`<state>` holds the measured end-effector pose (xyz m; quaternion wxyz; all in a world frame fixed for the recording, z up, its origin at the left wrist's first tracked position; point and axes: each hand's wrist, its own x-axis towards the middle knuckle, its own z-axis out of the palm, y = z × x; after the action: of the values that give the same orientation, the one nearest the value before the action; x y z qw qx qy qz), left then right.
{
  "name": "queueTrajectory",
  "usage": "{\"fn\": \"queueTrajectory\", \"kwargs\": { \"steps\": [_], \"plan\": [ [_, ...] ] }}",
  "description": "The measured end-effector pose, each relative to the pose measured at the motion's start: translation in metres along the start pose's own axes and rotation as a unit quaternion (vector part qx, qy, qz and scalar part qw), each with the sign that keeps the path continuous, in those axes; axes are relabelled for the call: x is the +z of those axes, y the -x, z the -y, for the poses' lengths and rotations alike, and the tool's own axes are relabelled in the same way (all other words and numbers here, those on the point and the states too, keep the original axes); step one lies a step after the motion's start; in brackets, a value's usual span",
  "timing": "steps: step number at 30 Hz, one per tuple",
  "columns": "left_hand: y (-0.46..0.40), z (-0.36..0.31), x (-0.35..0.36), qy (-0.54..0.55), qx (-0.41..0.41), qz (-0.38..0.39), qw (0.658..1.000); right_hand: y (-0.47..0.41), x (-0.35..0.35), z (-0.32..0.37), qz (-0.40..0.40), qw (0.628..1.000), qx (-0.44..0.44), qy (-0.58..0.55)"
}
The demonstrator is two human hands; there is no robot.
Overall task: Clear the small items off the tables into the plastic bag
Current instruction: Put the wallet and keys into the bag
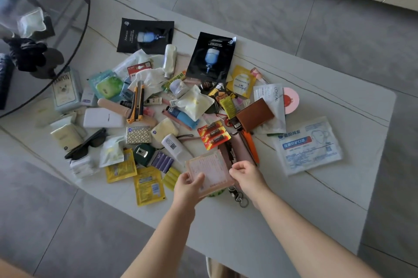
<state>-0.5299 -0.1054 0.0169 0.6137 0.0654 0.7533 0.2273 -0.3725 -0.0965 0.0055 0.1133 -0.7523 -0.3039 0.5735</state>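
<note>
Small items [172,105] crowd the table [226,237], and near its front edge our left hand [188,187] and right hand [246,174] pinch a pink sachet [209,170], which could slide loose.

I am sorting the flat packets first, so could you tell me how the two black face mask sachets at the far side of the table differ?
The left black sachet lies in landscape, its bottle picture sideways; the right black sachet lies nearly upright in portrait. The left one's near edge is covered by other items, while the right one rests on top of the pile, fully visible. Both are flat, black, with the same blue bottle picture, and neither hand touches them.
</note>
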Motion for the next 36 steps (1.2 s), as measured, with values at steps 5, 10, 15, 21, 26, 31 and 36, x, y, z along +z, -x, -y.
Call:
{"fn": "queueTrajectory", "kwargs": {
  "steps": [5, 10, 15, 21, 26, 31, 36],
  "plan": [
    [0.001, 0.014, -0.033, 0.047, 0.006, -0.013, 0.999, 0.005, 0.008, -0.026, -0.008, 0.984, 0.0, 0.178],
    [-0.009, 0.031, -0.049, 0.086, 0.001, -0.002, 0.996, -0.005, 0.023, -0.054, -0.036, 0.972, -0.003, 0.234],
    [-0.02, 0.048, -0.055, 0.102, 0.003, 0.001, 0.995, -0.013, 0.038, -0.068, -0.105, 0.943, -0.049, 0.313],
    [-0.021, 0.055, -0.057, 0.104, 0.013, 0.005, 0.995, -0.014, 0.034, -0.075, -0.088, 0.943, -0.031, 0.32],
    [-0.014, 0.053, -0.058, 0.104, 0.012, -0.004, 0.994, -0.004, 0.011, -0.06, -0.079, 0.985, -0.049, 0.145],
    [-0.008, 0.048, -0.052, 0.108, 0.004, 0.006, 0.994, -0.009, -0.006, -0.022, -0.079, 0.99, -0.056, 0.101],
    [-0.016, 0.046, -0.049, 0.11, 0.0, 0.01, 0.994, -0.028, 0.0, 0.002, -0.084, 0.977, -0.086, 0.177]
  ]
}}
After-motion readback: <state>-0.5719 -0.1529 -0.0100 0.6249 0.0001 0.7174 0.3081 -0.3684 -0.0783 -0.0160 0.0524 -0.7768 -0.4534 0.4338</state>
